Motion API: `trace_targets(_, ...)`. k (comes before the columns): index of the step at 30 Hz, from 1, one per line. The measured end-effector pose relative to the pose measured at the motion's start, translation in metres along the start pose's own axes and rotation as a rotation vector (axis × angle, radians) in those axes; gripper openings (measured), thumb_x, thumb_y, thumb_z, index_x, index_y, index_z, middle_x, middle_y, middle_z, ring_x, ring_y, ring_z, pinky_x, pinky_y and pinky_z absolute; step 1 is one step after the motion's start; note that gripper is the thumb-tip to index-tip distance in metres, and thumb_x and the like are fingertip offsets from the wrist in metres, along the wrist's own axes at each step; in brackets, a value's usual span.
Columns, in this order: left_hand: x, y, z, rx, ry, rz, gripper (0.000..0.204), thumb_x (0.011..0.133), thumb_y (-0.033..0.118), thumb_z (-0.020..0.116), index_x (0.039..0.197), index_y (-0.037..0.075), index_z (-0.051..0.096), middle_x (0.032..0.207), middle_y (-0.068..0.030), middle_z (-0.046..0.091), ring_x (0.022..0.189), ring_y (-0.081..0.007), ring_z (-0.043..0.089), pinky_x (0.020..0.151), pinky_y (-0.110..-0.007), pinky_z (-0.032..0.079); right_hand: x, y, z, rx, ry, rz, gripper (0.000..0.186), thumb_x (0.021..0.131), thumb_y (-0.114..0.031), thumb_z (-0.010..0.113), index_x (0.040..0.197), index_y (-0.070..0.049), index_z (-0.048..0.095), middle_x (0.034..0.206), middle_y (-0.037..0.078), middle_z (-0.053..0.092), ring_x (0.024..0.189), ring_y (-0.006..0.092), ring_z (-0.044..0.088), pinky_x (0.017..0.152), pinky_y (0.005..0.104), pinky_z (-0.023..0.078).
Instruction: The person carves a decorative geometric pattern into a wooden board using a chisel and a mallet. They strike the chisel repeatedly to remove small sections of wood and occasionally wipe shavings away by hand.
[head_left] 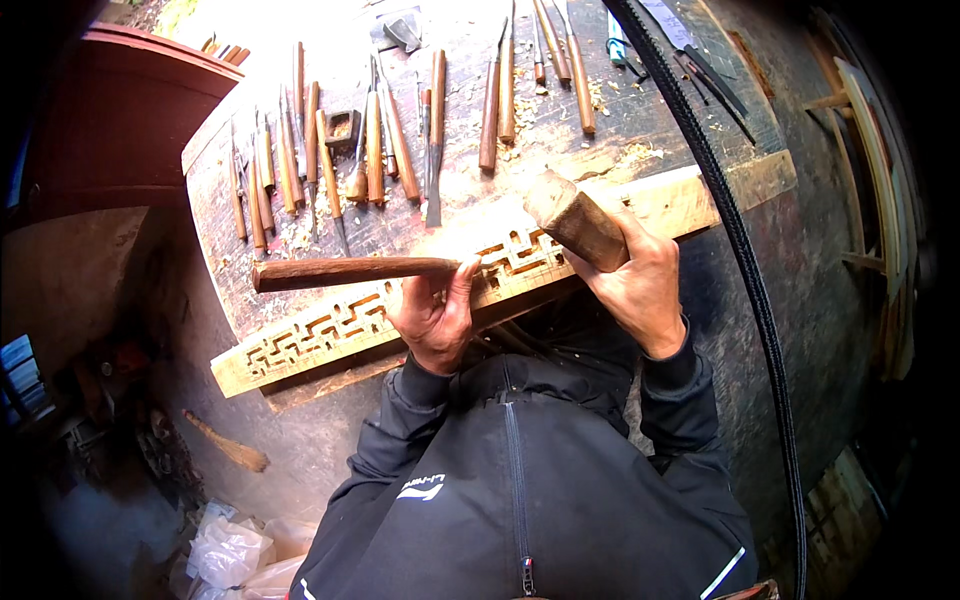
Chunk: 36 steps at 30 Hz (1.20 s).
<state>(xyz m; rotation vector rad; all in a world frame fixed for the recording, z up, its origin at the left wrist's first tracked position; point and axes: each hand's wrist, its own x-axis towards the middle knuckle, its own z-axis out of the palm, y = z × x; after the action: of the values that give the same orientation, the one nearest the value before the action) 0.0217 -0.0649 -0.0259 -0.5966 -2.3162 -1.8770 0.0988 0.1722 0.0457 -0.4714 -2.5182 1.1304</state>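
A long pale board (350, 320) lies along the near edge of the table, with a row of angular openwork cut into it. My left hand (436, 318) is closed above its middle, gripping a wooden-handled carving tool (350, 271). The brown handle sticks out to the left, nearly level; its working end cannot be made out. Farther right, my right hand (640, 285) wraps round a thick, worn wooden block (578, 220), which is tilted over the board. The fingers under the block are mostly hidden.
Several wood-handled chisels (375, 160) lie across the far side of the worn table (225, 200), among shavings. A small dark square box (343, 128) sits between them. A black braided cable (720, 200) crosses the right side. A brush (228, 442) and plastic bags (230, 552) lie lower left.
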Motion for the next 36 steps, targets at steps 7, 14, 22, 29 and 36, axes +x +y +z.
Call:
trace_targets(7,0.0,0.001,0.002,0.17,-0.005,0.133,0.027,0.094,-0.001,0.086,0.117,-0.003,0.073,0.098,-0.0146,0.08,0.084,-0.0213,0.077,0.08,-0.033,0.061,0.0,0.007,0.001,-0.012,-0.014,0.02,0.063,0.078,-0.01,0.095,0.137,-0.006,0.073,0.118,0.021,0.081,0.112,0.0353,0.08,0.094,0.0394,0.063)
trace_targets(14,0.006,0.019,0.007,0.464,-0.037,0.397,0.014,0.093,0.003,0.087,0.102,0.002,0.076,0.09,-0.0121,0.08,0.082,-0.0295,0.077,0.079,-0.039,0.059,0.01,-0.014,-0.013,-0.076,0.029,-0.115,0.067,0.073,-0.003,0.091,0.138,-0.009,0.073,0.119,0.019,0.08,0.109,0.0381,0.079,0.092,0.0413,0.063)
trace_targets(22,0.011,0.016,0.008,0.453,-0.065,0.459,0.015,0.092,0.001,0.083,0.107,0.002,0.079,0.094,-0.0148,0.079,0.08,-0.0309,0.076,0.076,-0.041,0.059,0.055,-0.079,-0.037,-0.241,0.233,-0.642,0.056,0.08,-0.013,0.084,0.135,-0.009,0.076,0.104,0.017,0.079,0.092,0.0331,0.08,0.081,0.0415,0.065)
trace_targets(29,0.007,0.003,0.011,0.414,-0.052,0.478,0.038,0.09,0.008,0.087,0.127,0.003,0.078,0.112,-0.0169,0.082,0.096,-0.0339,0.081,0.086,-0.044,0.062,0.06,-0.136,-0.052,-0.213,0.352,-0.885,0.029,0.087,-0.027,0.074,0.111,-0.011,0.077,0.087,0.009,0.07,0.077,0.0234,0.072,0.065,0.0359,0.058)
trace_targets(36,0.008,0.005,0.011,0.437,-0.061,0.549,0.041,0.09,0.009,0.086,0.129,0.001,0.076,0.108,-0.0161,0.082,0.092,-0.0312,0.079,0.083,-0.042,0.061,0.057,-0.147,-0.056,-0.257,0.377,-0.961,0.026,0.088,-0.025,0.074,0.107,-0.009,0.077,0.087,0.011,0.07,0.079,0.0239,0.072,0.066,0.0364,0.058)
